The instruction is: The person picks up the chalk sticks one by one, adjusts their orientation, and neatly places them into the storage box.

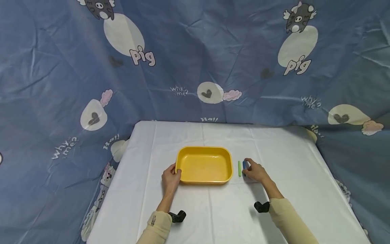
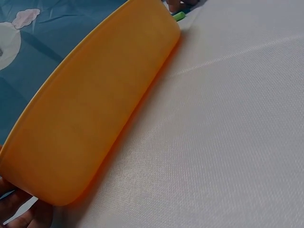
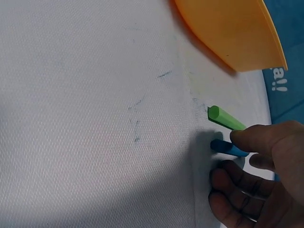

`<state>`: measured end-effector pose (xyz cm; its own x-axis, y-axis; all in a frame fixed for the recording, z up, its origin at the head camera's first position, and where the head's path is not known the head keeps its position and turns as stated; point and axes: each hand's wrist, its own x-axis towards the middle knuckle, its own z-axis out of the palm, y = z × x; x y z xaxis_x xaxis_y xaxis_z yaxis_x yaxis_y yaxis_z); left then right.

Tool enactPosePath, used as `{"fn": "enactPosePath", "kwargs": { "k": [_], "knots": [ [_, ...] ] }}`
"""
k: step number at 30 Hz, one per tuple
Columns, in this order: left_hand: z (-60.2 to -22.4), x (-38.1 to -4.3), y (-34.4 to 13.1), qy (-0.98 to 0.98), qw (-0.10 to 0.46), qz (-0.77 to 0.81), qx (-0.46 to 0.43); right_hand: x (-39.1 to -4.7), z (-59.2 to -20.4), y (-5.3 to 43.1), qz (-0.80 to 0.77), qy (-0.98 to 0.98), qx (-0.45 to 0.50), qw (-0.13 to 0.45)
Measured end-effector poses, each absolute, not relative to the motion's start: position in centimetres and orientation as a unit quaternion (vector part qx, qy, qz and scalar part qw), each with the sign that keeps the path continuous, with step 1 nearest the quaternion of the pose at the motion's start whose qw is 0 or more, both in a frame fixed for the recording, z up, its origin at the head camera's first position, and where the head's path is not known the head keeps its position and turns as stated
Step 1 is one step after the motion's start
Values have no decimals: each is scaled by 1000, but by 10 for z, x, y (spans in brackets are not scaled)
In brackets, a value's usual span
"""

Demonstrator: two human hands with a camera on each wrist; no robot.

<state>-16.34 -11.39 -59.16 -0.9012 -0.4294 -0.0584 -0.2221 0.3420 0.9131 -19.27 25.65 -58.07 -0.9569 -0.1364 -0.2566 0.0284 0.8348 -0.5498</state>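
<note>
A yellow plastic tray (image 1: 204, 165) with raised walls sits on the white cloth. At its left side my left hand (image 1: 171, 178) grips the rim, thumb over the edge and fingers along the outer wall. To the right of the tray lies a slim green crayon (image 1: 239, 168), lengthwise from me. Beside it is a blue crayon (image 3: 228, 147), which my right hand (image 1: 255, 171) pinches lengthwise between thumb and fingers. In the right wrist view the thumb hides part of the blue crayon, and the other fingers curl below it.
White cloth (image 1: 195, 217) covers the table, with faint blue streaks (image 3: 165, 74) near the crayons. Behind and at both sides hangs a blue printed curtain (image 1: 170, 67). A black wrist mount (image 1: 262, 207) juts out from each forearm.
</note>
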Motion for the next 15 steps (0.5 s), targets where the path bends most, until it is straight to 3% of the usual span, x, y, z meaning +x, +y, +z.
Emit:
{"fn": "enactPosePath", "kwargs": {
  "k": [15],
  "knots": [
    [-589,-161,-113,-802,90,-555,202,-191,-579,250,-256,957,-16,133]
  ]
}}
